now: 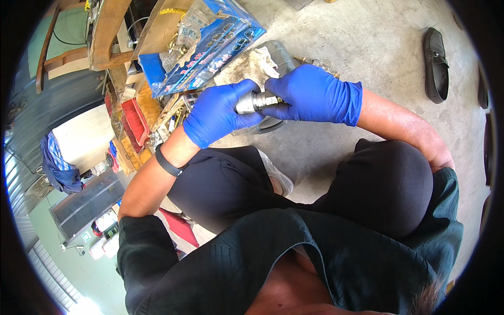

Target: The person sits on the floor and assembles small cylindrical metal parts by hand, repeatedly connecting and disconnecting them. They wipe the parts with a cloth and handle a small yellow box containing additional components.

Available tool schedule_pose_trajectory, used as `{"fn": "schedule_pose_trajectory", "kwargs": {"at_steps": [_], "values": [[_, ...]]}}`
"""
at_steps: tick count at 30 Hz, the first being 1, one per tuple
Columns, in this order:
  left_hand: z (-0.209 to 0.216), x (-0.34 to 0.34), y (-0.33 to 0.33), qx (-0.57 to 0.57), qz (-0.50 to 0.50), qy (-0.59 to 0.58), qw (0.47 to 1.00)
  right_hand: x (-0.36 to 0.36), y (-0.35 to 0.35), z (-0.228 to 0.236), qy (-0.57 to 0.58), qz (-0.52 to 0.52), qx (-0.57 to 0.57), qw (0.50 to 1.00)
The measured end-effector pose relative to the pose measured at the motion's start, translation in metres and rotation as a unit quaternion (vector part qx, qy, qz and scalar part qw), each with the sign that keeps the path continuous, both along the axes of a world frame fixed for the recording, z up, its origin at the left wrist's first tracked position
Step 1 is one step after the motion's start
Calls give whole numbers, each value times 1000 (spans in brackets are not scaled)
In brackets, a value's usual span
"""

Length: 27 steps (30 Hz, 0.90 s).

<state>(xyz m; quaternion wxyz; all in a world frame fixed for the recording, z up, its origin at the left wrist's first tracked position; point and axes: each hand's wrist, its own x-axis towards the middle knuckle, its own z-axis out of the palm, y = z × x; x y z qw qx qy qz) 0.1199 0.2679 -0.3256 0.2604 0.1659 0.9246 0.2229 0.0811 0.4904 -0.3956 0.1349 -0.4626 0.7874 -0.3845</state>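
Observation:
In front of my knees, both gloved hands meet on a silvery metal cylindrical fitting point(245, 103) with a narrower stepped end. My left hand point(218, 113), in a blue glove, is closed around the thick end. My right hand point(314, 98), gloved alike, pinches the narrow end between thumb and fingers; its fingertips are partly hidden. Just beyond the hands, a stained whitish cloth point(247, 68) lies against a grey plastic container point(281, 55). A slim metal piece with brass-coloured parts point(317, 65) shows behind my right hand, resting beyond it.
A blue printed cardboard box point(210, 50) with small metal parts and plastic bags stands at the far left. Beside it are a red tray point(135, 123) and wooden boards point(107, 34). A black shoe point(436, 65) lies on the concrete floor point(378, 47) at the right.

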Motion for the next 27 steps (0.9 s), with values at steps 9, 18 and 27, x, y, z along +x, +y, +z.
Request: {"fn": "schedule_pose_trajectory", "kwargs": {"at_steps": [9, 18, 27], "values": [[-4, -6, -2, 23, -30, 54, 998, -13, 9, 3, -7, 9, 7, 1000], [-2, -7, 5, 18, -24, 33, 999, -18, 9, 8, -38, 27, 14, 999], [0, -2, 6, -15, -56, 52, 997, -12, 1, -9, -188, 44, -65, 979]]}}
